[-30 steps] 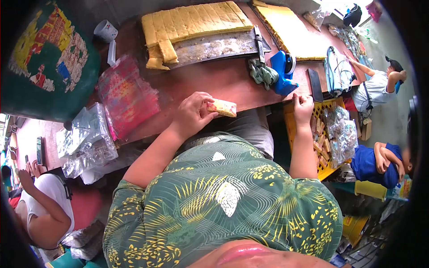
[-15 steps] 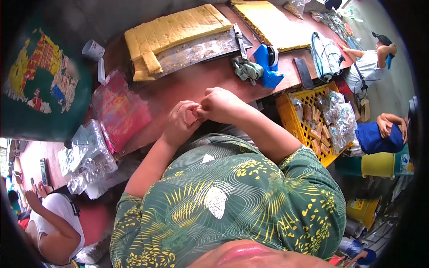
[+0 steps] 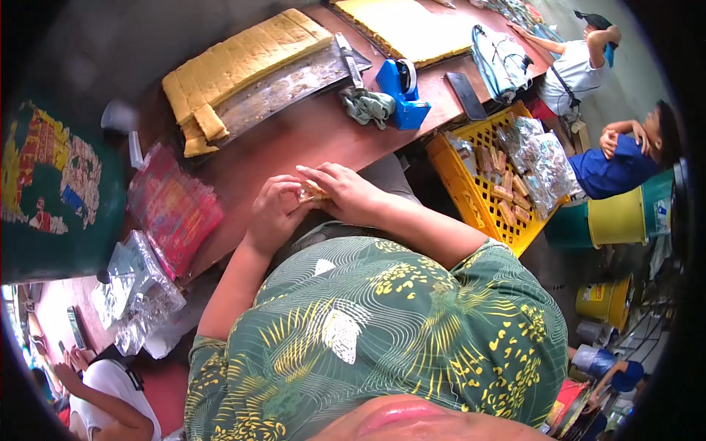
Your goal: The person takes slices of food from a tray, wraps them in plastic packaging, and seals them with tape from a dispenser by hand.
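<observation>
Both my hands meet in front of my chest, near the table's front edge. Between them is a small yellowish-brown piece of cake in shiny clear wrap (image 3: pixel 314 192), mostly covered by fingers. My left hand (image 3: pixel 278 209) grips its left side with curled fingers. On the other side, my right hand (image 3: pixel 347 192) is closed over it, fingers bent across the top. Beyond them a scored slab of yellow cake (image 3: pixel 246 70) lies on a dark tray (image 3: pixel 283 92), with a knife (image 3: pixel 348 62) at the tray's right end.
A blue tape dispenser (image 3: pixel 403 99), a grey-green cloth (image 3: pixel 368 106) and a dark phone (image 3: pixel 465 95) lie on the table. At right a yellow crate (image 3: pixel 460 191) holds several wrapped pieces. Clear plastic bags (image 3: pixel 143 294) sit at left. Other people are nearby on both sides.
My hands have lowered slightly and turned, and the wrapped piece now shows between the fingers. My right hand has opened out from a tight fist. The view has shifted right.
</observation>
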`<state>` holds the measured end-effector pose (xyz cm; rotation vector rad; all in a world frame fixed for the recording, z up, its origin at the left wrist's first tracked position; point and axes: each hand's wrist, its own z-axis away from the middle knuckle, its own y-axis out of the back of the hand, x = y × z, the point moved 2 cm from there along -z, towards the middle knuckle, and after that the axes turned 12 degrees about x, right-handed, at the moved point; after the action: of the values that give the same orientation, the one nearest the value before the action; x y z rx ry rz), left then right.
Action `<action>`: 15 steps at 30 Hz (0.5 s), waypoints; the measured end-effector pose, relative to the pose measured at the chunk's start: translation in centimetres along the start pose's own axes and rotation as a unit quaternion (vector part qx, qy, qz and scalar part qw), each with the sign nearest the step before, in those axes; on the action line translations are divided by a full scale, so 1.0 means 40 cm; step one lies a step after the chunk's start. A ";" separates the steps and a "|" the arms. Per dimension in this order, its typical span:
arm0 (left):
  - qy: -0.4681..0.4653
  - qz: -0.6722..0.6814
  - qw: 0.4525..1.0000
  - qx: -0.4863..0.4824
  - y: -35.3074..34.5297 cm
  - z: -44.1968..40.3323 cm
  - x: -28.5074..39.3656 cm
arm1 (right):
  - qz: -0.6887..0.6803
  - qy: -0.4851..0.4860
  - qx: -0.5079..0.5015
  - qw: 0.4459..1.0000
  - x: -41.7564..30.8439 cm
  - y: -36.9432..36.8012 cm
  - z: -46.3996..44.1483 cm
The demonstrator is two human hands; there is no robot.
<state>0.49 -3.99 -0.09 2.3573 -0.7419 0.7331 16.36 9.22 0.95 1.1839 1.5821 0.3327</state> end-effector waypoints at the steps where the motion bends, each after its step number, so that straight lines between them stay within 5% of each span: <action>1: 0.015 0.016 1.000 0.012 -0.003 -0.002 -0.002 | 0.008 -0.007 -0.003 1.000 0.002 0.025 -0.003; 6: 0.111 0.061 0.991 0.044 0.042 0.011 -0.015 | 0.143 -0.084 0.046 0.985 0.036 0.344 0.036; 8: 0.167 0.083 0.980 0.067 0.056 0.014 -0.032 | 0.448 -0.090 0.109 0.883 0.122 0.506 0.118; 11: 0.128 0.035 0.988 0.085 0.074 -0.015 -0.056 | 0.543 -0.170 0.207 0.796 0.086 0.665 0.123; 13: 0.065 -0.038 0.993 0.088 0.078 -0.058 -0.056 | 0.496 -0.139 0.261 0.816 0.035 0.675 0.062; 15: 0.004 -0.125 0.988 0.092 0.074 -0.111 -0.039 | 0.352 -0.070 0.267 0.894 0.011 0.631 -0.028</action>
<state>-3.95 -2.67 3.00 2.5505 -0.3786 0.7270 28.35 21.71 19.33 2.1618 1.0872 0.2654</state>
